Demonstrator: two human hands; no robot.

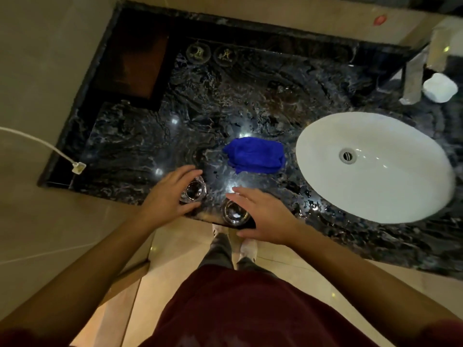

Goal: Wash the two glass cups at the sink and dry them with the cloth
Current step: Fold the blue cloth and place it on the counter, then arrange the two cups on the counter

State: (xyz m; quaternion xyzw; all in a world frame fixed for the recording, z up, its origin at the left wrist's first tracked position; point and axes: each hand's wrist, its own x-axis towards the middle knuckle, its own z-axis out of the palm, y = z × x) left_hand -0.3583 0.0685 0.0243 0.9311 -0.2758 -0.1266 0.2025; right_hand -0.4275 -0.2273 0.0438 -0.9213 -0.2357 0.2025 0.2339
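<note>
Two round clear glass cups stand near the front edge of a glossy black marbled bench (250,101). The left hand (166,194) spreads wide fingers around the left cup (193,191); the right hand (260,214) opens wide beside the right cup (234,212). A folded blue plush cloth (255,155) lies between the cups and the white oval sink (390,196).

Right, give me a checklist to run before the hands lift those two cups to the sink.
1. Left hand around the left glass cup: fingers and thumb flank it, firm contact cannot tell.
2. Right hand on the right glass cup: not ok, fingers straight, beside and above it.
3. Both cups upright on the countertop: ok.
4. Right cup clear of the counter's front edge: not ok, it sits very near it.
5. Sink basin free of objects: ok.
6. Blue cloth at hand, between cups and sink: ok.
</note>
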